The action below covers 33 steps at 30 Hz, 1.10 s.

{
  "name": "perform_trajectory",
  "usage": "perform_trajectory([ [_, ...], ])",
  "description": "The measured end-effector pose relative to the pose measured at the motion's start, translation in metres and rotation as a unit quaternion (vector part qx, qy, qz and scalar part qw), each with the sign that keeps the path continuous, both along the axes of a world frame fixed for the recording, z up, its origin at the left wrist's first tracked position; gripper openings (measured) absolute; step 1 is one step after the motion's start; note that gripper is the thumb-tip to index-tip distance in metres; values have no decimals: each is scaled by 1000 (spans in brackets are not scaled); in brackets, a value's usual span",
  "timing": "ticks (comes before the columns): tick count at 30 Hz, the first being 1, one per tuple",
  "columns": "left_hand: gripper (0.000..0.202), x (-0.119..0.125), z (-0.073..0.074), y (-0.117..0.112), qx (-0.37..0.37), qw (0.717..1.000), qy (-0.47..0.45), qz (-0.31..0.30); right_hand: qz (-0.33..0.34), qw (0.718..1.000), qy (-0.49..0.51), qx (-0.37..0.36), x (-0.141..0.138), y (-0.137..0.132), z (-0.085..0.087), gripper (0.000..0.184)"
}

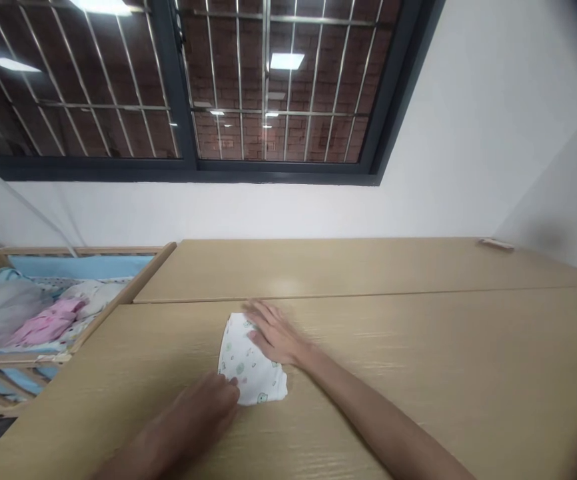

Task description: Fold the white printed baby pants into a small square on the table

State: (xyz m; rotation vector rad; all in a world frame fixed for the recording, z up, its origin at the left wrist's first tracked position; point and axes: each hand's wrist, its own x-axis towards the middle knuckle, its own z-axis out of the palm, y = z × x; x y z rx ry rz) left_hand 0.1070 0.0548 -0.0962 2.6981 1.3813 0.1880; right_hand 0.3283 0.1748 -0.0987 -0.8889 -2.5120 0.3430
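Note:
A small folded white cloth (246,365) with a pale green print lies on the wooden table (418,353), near its middle. My right hand (274,335) lies flat on the cloth's upper right part, fingers stretched out and pointing left. My left hand (207,408) rests at the cloth's lower left corner with the fingers curled; the fingertips touch the cloth's edge, and I cannot make out whether they pinch it.
A wooden cot (83,313) stands at the left of the table, holding pink, white and grey clothes (43,320). A second table top (348,267) adjoins at the back, against a white wall under a barred window. A small flat object (496,244) lies at the far right.

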Motion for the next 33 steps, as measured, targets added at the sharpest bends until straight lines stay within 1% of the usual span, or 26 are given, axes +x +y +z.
perform_trajectory([
  [2, 17, -1, 2, 4, -1, 1000, -10, 24, 5, 999, 49, -19, 8, -12, 2, 39],
  [4, 13, -2, 2, 10, -7, 997, -46, 61, 54, 994, 78, -51, 16, -23, 3, 36],
  [5, 11, -2, 1, 14, -12, 994, -74, 85, 87, 991, 84, -59, 19, -27, 3, 39],
  [7, 11, -6, 0, 23, -28, 982, -135, 129, 148, 984, 85, -48, 23, -32, 0, 49],
  [9, 15, -10, -1, 30, -47, 965, -199, 164, 174, 982, 78, -13, 23, -34, -6, 60],
  [10, 17, -13, -1, 33, -56, 955, -231, 177, 165, 983, 78, 0, 22, -34, -9, 58],
  [11, 20, -16, -1, 35, -66, 946, -261, 182, 145, 986, 82, 6, 21, -33, -11, 51],
  [13, 25, -22, -1, 38, -89, 935, -307, 157, 84, 991, 101, -11, 19, -33, -14, 31],
  [15, 32, -27, -1, 40, -108, 930, -333, 114, 22, 990, 126, -68, 18, -33, -13, 22],
  [17, 48, -29, -2, 43, -126, 924, -350, 84, -20, 979, 147, -138, 18, -32, -10, 21],
  [18, 50, -29, -3, 46, -136, 918, -362, 85, -34, 973, 160, -165, 17, -31, -8, 22],
  [19, 48, -28, -4, 48, -147, 910, -376, 93, -44, 966, 174, -184, 17, -29, -6, 23],
  [21, 46, -23, -7, 55, -165, 892, -405, 114, -62, 958, 201, -196, 14, -25, -4, 25],
  [23, 49, -17, -11, 61, -151, 878, -431, 146, -89, 953, 220, -188, 9, -18, -5, 26],
  [24, 50, -15, -13, 65, -135, 876, -433, 164, -105, 951, 227, -182, 7, -14, -7, 27],
  [28, 49, -11, -24, 78, -66, 883, -398, 240, -154, 940, 253, -166, 1, 2, -21, 32],
  [31, 45, -11, -32, 88, -45, 892, -371, 255, -179, 934, 264, -160, 0, 8, -30, 33],
  [33, 43, -11, -34, 93, -27, 898, -353, 260, -196, 940, 248, -130, 1, 6, -30, 33],
])
